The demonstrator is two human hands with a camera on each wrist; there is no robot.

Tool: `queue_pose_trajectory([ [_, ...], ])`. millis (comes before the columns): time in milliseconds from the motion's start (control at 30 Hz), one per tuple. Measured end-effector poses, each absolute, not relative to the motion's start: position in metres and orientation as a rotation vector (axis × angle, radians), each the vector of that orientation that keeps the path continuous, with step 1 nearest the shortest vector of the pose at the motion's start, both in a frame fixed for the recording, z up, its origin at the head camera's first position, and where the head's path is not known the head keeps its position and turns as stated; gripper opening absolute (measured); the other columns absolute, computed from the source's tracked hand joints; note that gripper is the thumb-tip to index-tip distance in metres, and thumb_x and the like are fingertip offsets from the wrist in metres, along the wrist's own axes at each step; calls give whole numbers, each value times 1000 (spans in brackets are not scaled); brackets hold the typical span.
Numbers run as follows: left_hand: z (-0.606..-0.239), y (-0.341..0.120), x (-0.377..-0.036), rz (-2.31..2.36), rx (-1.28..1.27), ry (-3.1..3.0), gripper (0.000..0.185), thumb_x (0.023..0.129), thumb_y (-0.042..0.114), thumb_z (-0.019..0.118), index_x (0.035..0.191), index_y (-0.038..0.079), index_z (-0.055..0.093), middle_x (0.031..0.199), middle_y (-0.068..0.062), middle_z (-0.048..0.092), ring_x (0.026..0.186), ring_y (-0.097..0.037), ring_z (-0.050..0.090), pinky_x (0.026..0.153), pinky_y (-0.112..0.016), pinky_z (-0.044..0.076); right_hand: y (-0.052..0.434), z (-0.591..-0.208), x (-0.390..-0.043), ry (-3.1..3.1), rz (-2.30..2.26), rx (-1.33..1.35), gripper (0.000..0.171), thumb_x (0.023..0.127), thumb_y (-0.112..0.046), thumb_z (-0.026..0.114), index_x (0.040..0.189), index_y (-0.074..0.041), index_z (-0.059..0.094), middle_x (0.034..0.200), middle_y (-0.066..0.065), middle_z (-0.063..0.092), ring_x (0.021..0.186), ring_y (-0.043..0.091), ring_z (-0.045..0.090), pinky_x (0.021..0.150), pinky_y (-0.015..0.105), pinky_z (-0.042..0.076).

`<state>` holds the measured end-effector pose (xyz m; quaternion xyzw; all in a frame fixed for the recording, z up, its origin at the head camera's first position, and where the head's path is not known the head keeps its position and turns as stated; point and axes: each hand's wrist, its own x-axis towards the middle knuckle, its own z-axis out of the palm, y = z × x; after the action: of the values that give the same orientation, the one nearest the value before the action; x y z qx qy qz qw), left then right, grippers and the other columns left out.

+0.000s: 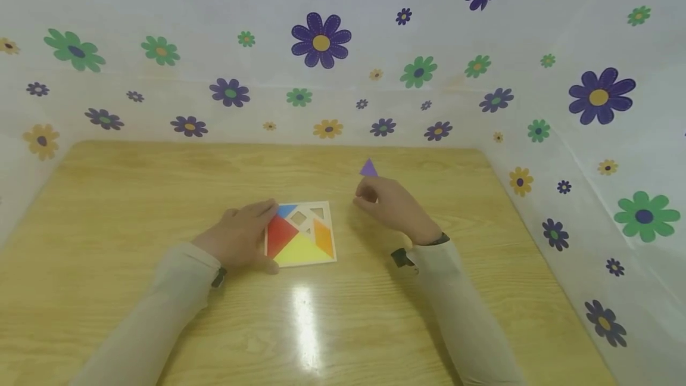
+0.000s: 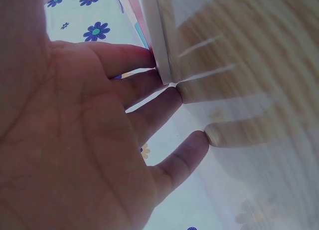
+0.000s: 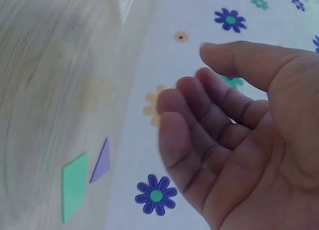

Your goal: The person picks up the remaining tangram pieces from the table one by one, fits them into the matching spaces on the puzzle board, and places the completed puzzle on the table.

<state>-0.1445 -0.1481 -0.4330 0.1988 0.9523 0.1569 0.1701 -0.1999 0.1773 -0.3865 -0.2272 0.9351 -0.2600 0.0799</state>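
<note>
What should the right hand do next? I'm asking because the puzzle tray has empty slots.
Probably reach forward and pick up the purple triangle. The right hand is empty, fingers loosely curled just short of it, while the left hand rests against the puzzle tray, steadying it.

The light is bright and soft. A white shiny streak of glare sits on the table (image 1: 303, 326), just in front of both hands. Soft shadows lie under the arms. Both wrist pictures are blurry, and the wood beside the fingers looks smeared.
</note>
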Motion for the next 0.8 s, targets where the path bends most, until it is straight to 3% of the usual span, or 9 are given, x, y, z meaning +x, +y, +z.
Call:
queue_pose_trajectory([
  [800,-432,-148,-146,458,591,2715,125,70,63,88,163,3,28,170,-15,26,155,-39,26,121,-62,27,200,-381,-207,2957,-535,-409,35,101,-23,68,126,0,64,115,16,69,100,31,67,84,46,56],
])
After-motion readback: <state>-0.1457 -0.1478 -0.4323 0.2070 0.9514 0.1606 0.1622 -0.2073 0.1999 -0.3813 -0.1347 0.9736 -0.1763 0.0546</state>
